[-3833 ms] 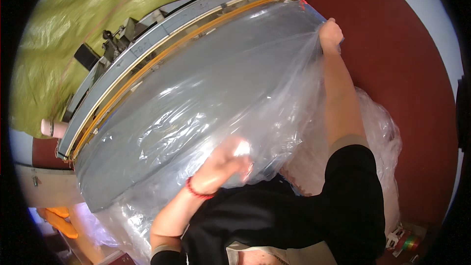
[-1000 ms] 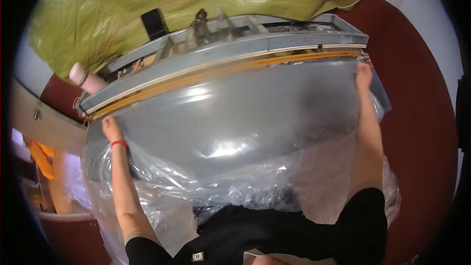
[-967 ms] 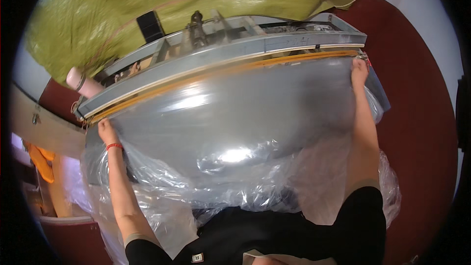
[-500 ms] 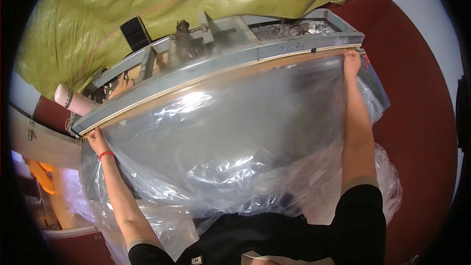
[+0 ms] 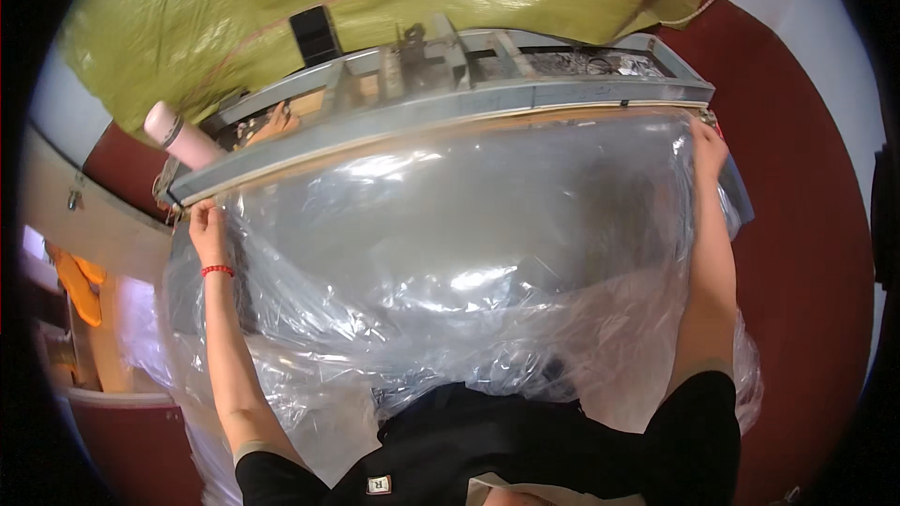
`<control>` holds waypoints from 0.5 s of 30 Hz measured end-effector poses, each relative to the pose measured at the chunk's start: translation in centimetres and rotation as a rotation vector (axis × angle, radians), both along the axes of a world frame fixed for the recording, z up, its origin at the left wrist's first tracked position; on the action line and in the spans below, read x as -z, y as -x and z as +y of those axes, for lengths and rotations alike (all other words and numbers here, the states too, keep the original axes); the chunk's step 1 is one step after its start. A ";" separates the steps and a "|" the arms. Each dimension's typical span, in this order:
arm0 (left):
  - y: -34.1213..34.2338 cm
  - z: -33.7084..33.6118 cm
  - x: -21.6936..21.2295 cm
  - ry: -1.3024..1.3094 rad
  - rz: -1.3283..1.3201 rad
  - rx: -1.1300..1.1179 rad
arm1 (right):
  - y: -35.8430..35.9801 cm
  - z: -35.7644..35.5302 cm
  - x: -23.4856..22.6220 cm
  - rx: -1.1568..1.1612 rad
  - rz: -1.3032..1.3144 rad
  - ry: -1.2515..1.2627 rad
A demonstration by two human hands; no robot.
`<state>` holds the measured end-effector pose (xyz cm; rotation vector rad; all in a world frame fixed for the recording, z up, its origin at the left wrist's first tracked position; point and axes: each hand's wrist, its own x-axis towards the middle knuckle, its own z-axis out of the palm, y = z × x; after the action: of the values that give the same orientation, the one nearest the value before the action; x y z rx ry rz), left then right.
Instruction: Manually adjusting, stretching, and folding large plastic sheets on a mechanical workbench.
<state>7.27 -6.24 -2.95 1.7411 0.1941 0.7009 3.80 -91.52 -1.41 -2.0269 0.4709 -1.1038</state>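
Clear plastic film (image 5: 441,347), thin and glossy, spreads in front of me, pulled fairly smooth in the middle and crinkled toward its lower edge, where white glints break along the folds. The grey frame (image 5: 450,99) looks like metal, dull and scuffed on its long front face. Behind it, a yellow-green sheet (image 5: 216,0) appears to be woven plastic, creased, with a soft sheen. I see a smooth pink bottle (image 5: 193,144), a dark, glassy-looking phone (image 5: 315,35), a matt black cloth shirt (image 5: 487,450) and a red beaded bracelet (image 5: 217,271).
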 end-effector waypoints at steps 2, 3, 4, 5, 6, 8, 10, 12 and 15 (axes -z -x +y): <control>4.0 -3.1 -2.8 -0.123 -0.033 0.152 | 2.5 1.2 -1.2 0.136 -0.007 -0.135; 5.7 -4.6 -4.2 -0.146 -0.022 0.161 | 3.8 0.5 -1.5 0.183 -0.023 -0.038; 7.0 -6.2 -5.4 -0.169 -0.013 0.171 | 4.7 -1.7 -1.1 0.280 -0.032 -0.059; 8.2 -7.5 -6.3 -0.142 -0.031 0.217 | 5.9 -3.7 -0.7 0.279 -0.075 0.144; 9.6 -8.5 -7.2 -0.122 -0.046 0.257 | 6.0 -4.0 -1.4 0.275 -0.093 0.077; 11.4 -10.2 -8.6 -0.087 -0.038 0.317 | 4.9 -3.9 -3.5 0.436 -0.179 0.427; 13.9 -11.0 -9.4 -0.058 -0.039 0.337 | 2.5 9.8 -7.7 0.012 -0.168 0.254; 16.5 -10.3 -9.7 -0.074 -0.019 0.305 | 2.3 25.4 -11.5 -0.410 -0.017 0.244; 18.6 -10.2 -10.2 -0.021 -0.053 0.341 | 2.4 39.2 -11.4 -1.004 0.018 0.438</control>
<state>-11.38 -16.43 7.30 1.7177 -0.1453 0.4990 1.37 -52.30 10.02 -2.1848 -0.7921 -0.5614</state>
